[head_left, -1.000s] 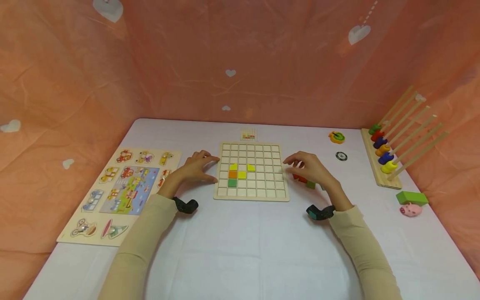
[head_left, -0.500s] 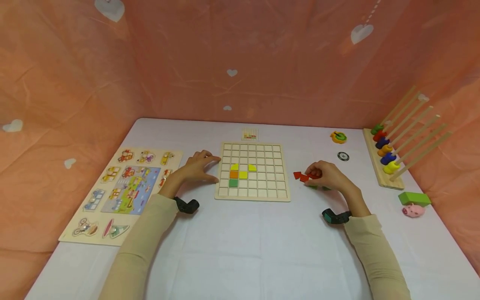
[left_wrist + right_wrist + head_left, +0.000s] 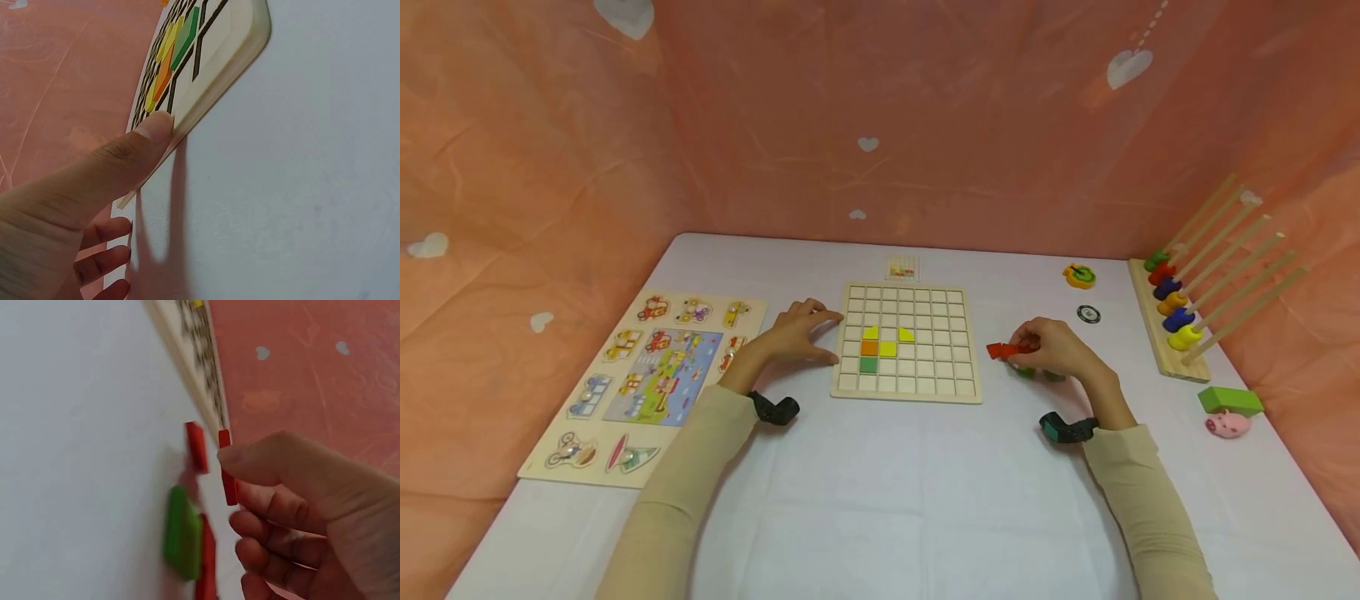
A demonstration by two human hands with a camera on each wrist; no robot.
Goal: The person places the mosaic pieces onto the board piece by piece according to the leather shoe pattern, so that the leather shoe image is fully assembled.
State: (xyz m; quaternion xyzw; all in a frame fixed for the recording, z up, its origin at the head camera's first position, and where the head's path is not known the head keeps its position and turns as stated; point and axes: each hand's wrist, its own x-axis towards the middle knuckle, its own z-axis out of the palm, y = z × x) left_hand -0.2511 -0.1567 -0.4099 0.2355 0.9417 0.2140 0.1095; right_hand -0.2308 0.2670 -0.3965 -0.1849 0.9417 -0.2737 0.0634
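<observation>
A wooden grid board (image 3: 934, 392) lies mid-table, with yellow tiles (image 3: 887, 349), an orange tile (image 3: 869, 347) and a green tile (image 3: 868, 365) in its squares. My left hand (image 3: 792, 335) rests at the board's left side, its thumb (image 3: 153, 128) against the edge and its fingers loosely spread. To the right of the board, my right hand (image 3: 1054, 346) pinches a red tile (image 3: 229, 487) between thumb and forefinger. Close beside it in the right wrist view are another red tile (image 3: 197, 448), a green block (image 3: 180, 534) and a further red piece (image 3: 206, 562).
A peg puzzle board (image 3: 576, 417) with vehicle pictures lies left. A small pattern card (image 3: 902, 267) is behind the grid. Rightward are a rod stand (image 3: 1161, 350) with coloured rings, a green block (image 3: 1230, 401), a pink pig (image 3: 1228, 424), a round token (image 3: 1088, 314) and a yellow-green toy (image 3: 1079, 276).
My right hand has moved right and nearer from beside the board's right edge to the loose pieces, and now pinches a red tile. The left hand has stayed put.
</observation>
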